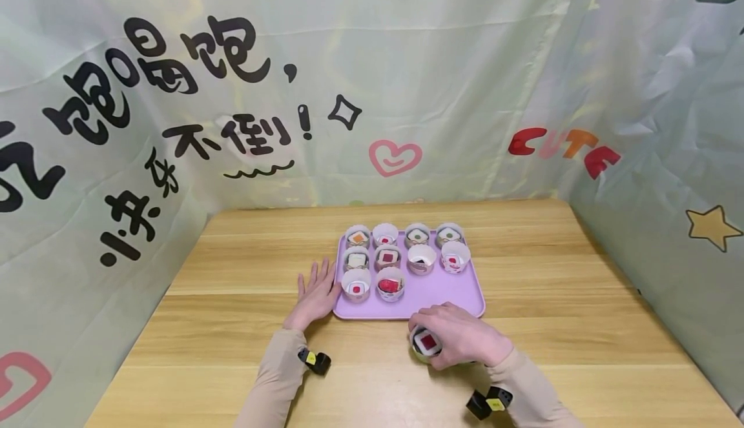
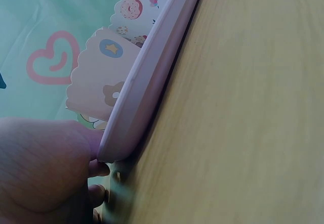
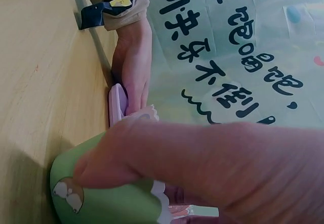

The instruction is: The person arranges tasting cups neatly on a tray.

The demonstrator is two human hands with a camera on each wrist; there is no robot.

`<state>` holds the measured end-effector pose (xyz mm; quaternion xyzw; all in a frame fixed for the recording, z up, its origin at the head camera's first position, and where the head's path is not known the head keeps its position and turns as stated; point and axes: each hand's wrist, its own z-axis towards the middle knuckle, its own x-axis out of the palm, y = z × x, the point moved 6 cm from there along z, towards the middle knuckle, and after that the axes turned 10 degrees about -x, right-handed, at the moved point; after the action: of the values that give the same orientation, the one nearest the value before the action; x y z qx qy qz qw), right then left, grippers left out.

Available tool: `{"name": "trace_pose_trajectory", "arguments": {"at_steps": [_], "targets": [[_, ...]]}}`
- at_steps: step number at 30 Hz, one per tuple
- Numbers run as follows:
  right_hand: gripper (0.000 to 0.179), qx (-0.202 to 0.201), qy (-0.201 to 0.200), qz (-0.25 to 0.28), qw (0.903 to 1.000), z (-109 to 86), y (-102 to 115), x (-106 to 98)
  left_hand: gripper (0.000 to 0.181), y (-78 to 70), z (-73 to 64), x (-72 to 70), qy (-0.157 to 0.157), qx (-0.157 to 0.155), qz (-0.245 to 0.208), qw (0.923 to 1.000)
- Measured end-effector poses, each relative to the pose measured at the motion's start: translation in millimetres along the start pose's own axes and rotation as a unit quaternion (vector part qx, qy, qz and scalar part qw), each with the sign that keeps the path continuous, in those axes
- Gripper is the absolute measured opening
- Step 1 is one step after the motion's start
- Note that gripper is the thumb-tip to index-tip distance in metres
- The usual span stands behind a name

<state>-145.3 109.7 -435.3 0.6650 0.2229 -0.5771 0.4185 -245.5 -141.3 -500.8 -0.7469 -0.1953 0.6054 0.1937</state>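
Observation:
Just in front of the lilac tray (image 1: 378, 317), my right hand (image 1: 459, 336) grips a small green paper cup (image 3: 116, 204) with a scalloped rim. Inside that cup shows a white square item with a dark red centre (image 1: 427, 343). The thumb (image 3: 116, 158) lies along the cup's side, beside a printed animal; the other fingers are mostly hidden behind it. My left hand (image 1: 315, 299) rests at the tray's left edge with its fingers spread on the table and its thumb at the rim. Several similar cups stand upright on the tray, the nearest left one (image 1: 356, 295) close to this hand.
Small packets in red, white and orange fill the cups on the tray, among them a red one (image 1: 391, 285). A wooden table (image 1: 244, 273) lies under everything. Printed cloth (image 1: 453, 92) hangs behind and on both sides. Both wrists wear small black cameras.

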Motion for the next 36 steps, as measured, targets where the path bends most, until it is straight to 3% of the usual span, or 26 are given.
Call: {"name": "trace_pose_trajectory", "arguments": {"at_steps": [14, 28, 36], "targets": [[0.050, -0.011, -0.028, -0.006, 0.9995, 0.3, 1, -18, 0.059, -0.6, -1.4, -1.0, 0.003, -0.002, 0.001, 1.0000], [0.053, -0.033, -0.055, -0.033, 0.9974, 1.3, -11, -65, 0.060, -0.4, -2.2, -2.2, 0.000, 0.007, -0.013, 0.9999], [0.053, -0.013, -0.050, -0.042, 0.9978, 8.2, -26, -79, 0.059, -0.8, -3.0, -1.9, 0.002, 0.004, -0.008, 1.0000]]}}
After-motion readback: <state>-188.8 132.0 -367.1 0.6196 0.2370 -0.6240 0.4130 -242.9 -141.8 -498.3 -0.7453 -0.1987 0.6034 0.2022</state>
